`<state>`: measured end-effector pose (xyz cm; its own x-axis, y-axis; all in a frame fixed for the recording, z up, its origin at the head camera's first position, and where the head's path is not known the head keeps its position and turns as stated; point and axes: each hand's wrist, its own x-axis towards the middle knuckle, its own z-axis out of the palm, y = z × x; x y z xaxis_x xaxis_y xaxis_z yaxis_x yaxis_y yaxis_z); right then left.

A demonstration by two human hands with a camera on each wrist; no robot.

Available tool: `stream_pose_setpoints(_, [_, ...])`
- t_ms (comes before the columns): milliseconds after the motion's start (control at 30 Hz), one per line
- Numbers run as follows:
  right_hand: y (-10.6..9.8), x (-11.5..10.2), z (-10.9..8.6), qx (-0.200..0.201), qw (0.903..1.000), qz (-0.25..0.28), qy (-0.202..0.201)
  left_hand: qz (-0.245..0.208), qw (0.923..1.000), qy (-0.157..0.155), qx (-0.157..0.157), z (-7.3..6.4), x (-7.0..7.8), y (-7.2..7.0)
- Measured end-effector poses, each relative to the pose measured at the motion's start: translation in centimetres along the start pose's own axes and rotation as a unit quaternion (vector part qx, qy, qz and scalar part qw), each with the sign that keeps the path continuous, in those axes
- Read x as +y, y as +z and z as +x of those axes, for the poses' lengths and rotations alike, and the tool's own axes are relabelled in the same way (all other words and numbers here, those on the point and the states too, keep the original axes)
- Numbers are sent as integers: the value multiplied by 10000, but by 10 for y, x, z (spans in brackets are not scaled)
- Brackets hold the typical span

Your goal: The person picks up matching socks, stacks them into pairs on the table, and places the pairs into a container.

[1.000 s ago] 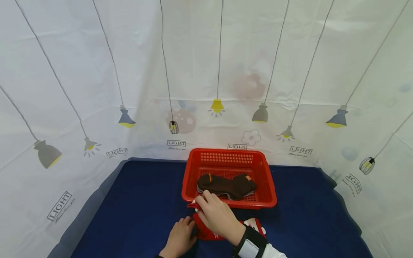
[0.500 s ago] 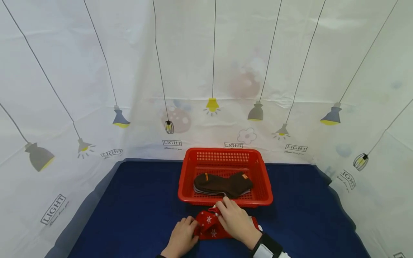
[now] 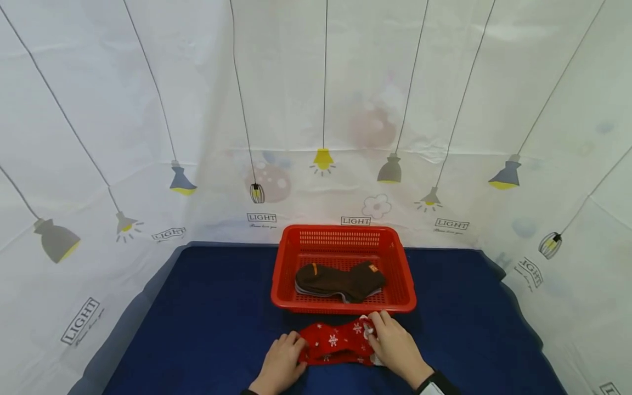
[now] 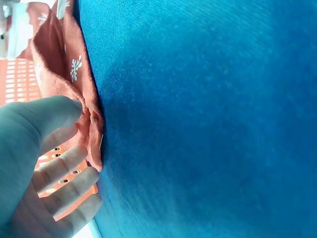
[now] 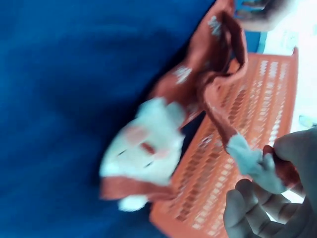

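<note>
A pair of red Christmas socks (image 3: 332,339) with white snowflakes lies in front of the basket, one layered over the other. My left hand (image 3: 278,363) pinches their left end between thumb and index finger; the left wrist view shows its other fingers (image 4: 74,191) spread loosely. At the opposite end, my right hand (image 3: 399,348) grips the white and red tip of the upper sock, lifted away from the lower one. The lower sock's white Santa face (image 5: 143,146) rests on the blue cloth in the right wrist view.
A red plastic basket (image 3: 276,285) stands just beyond the socks, holding brown socks (image 3: 340,281) with orange marks and a grey layer underneath. Dark blue cloth (image 3: 212,318) covers the table. Behind it hangs a white sheet (image 3: 296,109) printed with lamps.
My right hand has moved rightward with the upper sock's tip, unfolding that sock over the lower one. My left hand stays at the left end. The view has shifted slightly.
</note>
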<state>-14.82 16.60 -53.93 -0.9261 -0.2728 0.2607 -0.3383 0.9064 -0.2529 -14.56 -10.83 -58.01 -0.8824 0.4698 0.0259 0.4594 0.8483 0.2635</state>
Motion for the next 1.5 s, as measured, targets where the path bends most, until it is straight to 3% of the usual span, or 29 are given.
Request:
stream_pose_setpoints(333, [7, 34, -17, -486, 9951, 201, 840, 4, 10000, 1, -4, 2, 1, 1])
stream_pose_setpoints(667, [13, 62, -30, -1048, 9840, 545, 1331, 1, 9999, -89, -66, 2, 0, 2])
stream_pose_setpoints(900, [10, 55, -28, -352, 9946, 110, 973, 37, 9999, 6, 104, 1, 0, 2])
stream_pose_setpoints(1033, [6, 45, -23, 134, 9986, -252, 439, 44, 9995, 129, 301, 2, 2, 0])
stream_pose_setpoints(1200, [7, 36, -18, 608, 9966, -500, -246, 89, 9988, 188, 444, 6, 5, 0])
stream_pose_setpoints(1300, [10, 35, -17, 556, 9966, -558, -245, 149, 9985, 152, 503, 9, 7, 1])
stream_pose_setpoints(1500, [18, 40, -20, 136, 9985, -517, 136, 124, 9992, -102, 376, 13, 11, 6])
